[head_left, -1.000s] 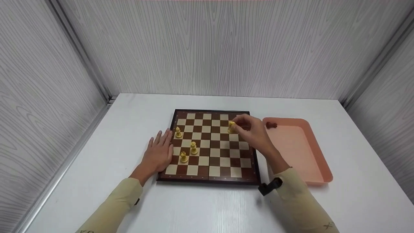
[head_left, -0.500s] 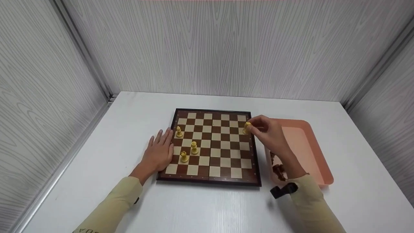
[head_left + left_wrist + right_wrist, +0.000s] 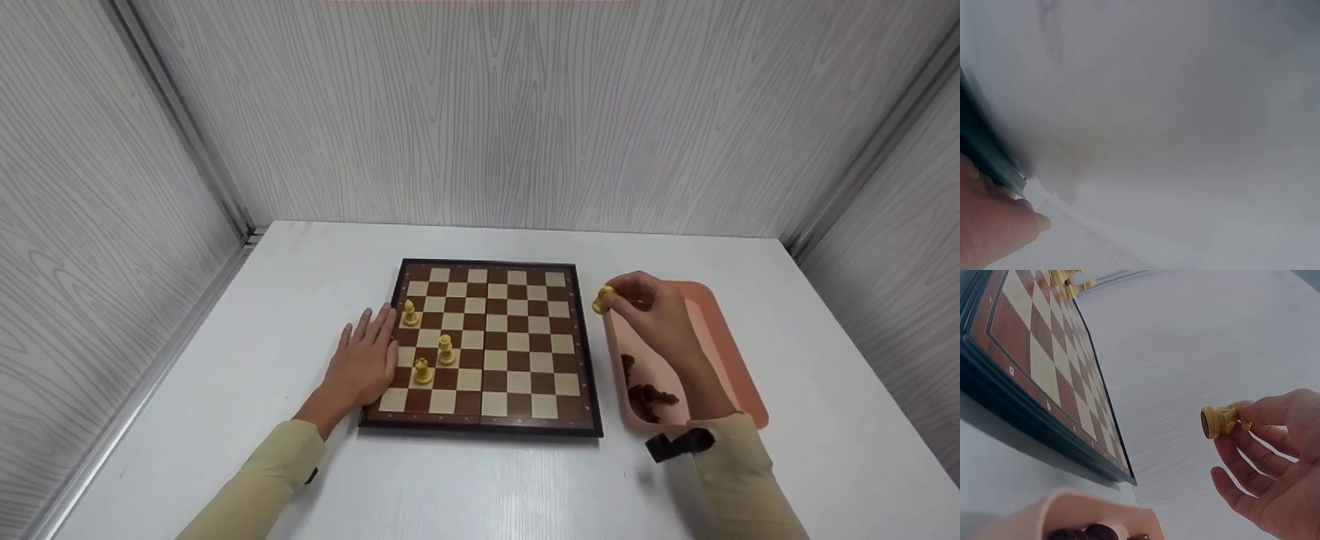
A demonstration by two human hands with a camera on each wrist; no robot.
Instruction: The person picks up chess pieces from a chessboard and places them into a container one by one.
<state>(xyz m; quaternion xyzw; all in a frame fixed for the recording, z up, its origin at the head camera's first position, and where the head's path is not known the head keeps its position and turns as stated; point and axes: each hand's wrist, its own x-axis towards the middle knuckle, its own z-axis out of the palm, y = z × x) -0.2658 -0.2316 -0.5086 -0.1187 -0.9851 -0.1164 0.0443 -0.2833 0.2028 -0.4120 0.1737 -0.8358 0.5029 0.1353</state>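
Observation:
My right hand (image 3: 656, 315) pinches a yellow chess piece (image 3: 602, 299) between thumb and fingers, above the near-left rim of the tray. In the right wrist view the piece (image 3: 1221, 421) is tilted on its side with its dark underside showing; fingertips cover part of its top. My left hand (image 3: 361, 367) rests flat with straight fingers against the left edge of the chessboard (image 3: 517, 341). Three yellow chess pieces stand upright near that edge: one slim piece (image 3: 409, 313), one taller piece (image 3: 446, 350) and one with a notched crown (image 3: 422, 371).
A salmon-pink tray (image 3: 731, 360) stands right of the board, apart from it. Dark brown chess pieces (image 3: 651, 397) lie in its near-left corner. The white table (image 3: 450, 480) is enclosed by grey-grained panels (image 3: 510, 112) at the back and sides.
My right hand has carried the yellow chess piece rightward, off the board's right part to the tray side. The brown pieces in the tray have come into view. My left hand stays put.

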